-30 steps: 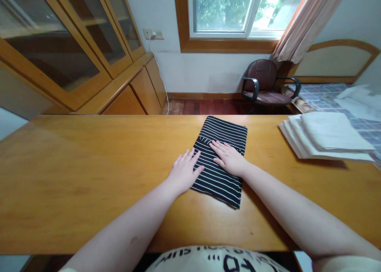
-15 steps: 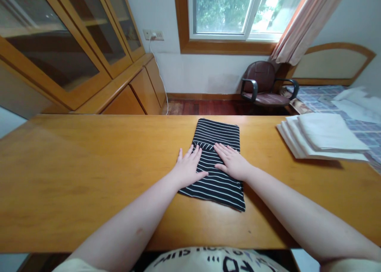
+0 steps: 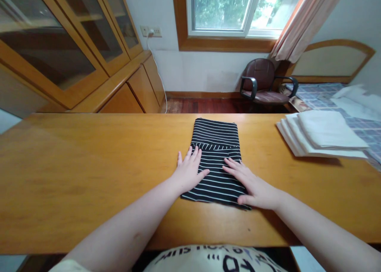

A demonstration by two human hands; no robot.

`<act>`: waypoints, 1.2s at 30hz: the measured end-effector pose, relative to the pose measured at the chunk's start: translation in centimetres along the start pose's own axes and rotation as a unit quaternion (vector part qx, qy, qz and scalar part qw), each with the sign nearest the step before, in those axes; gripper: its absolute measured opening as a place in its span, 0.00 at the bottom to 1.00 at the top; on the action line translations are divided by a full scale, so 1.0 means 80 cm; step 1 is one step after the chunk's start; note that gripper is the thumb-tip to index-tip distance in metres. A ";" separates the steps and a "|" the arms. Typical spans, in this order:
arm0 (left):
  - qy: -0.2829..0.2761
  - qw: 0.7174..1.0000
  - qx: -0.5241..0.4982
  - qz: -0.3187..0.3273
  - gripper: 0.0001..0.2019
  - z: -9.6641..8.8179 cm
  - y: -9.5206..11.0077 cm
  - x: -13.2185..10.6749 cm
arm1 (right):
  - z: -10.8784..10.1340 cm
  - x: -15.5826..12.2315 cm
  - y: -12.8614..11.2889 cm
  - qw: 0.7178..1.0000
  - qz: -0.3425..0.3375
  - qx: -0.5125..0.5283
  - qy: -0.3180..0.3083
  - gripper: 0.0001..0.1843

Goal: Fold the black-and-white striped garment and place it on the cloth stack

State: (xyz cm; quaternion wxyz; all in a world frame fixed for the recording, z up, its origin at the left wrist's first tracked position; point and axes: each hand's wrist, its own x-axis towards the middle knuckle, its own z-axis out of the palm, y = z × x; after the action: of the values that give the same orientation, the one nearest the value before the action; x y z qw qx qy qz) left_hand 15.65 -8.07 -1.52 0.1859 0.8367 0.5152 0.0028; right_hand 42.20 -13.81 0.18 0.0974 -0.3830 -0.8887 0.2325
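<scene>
A folded black garment with white stripes (image 3: 216, 133) lies flat on the wooden table in front of me; what kind of garment it is cannot be told. A band of slanted stripes crosses its middle. My left hand (image 3: 190, 171) rests flat on its left edge, fingers spread, thumb pointing inward over the stripes. On the right side, my right hand (image 3: 251, 184) lies over the garment's lower right edge with its fingers apart and the thumb near the bottom corner. Neither hand grips the fabric.
The wooden table (image 3: 89, 177) spans the view. Folded white cloths or sheets (image 3: 330, 131) are stacked at its right end. Beyond stand a glass-doored cabinet (image 3: 98, 71) on the left, an office chair (image 3: 263, 81), and a bed (image 3: 315, 95) under a window (image 3: 226, 10) with a curtain.
My right hand has slid down and to the right across the garment, and the lower right corner has shifted slightly right. My left hand stays nearly in place.
</scene>
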 end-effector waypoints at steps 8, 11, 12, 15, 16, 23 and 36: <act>0.021 0.999 -0.034 0.001 0.34 -0.011 -0.013 0.001 | 0.006 -0.024 -0.003 0.993 -0.089 -0.076 -0.006 0.34; 0.025 0.998 -0.057 0.013 0.31 -0.019 -0.022 0.002 | 0.008 -0.024 0.002 0.993 -0.097 -0.066 0.031 0.28; 0.026 0.997 -0.069 0.018 0.30 -0.022 -0.026 0.002 | 0.008 -0.022 0.003 0.993 -0.099 -0.056 0.044 0.25; 0.033 0.993 -0.113 0.029 0.27 -0.027 -0.039 0.004 | 0.001 -0.013 0.003 0.992 -0.091 0.003 0.085 0.18; 0.037 0.991 -0.127 0.034 0.26 -0.028 -0.044 0.004 | -0.002 -0.010 0.002 0.991 -0.083 0.031 0.100 0.15; 0.013 0.973 -0.195 0.119 0.24 -0.031 -0.071 0.007 | -0.018 0.018 -0.003 0.909 0.109 0.323 0.239 0.08; 0.104 0.965 -0.222 0.093 0.22 -0.023 -0.049 0.013 | -0.048 0.071 0.010 0.749 0.244 0.427 0.445 0.14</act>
State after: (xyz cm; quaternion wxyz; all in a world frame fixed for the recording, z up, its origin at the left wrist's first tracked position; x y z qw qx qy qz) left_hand 12.42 -5.01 -1.26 0.3114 0.8138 0.4379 0.2214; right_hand 40.14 -7.90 3.12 0.5749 -0.5651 -0.4293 0.4072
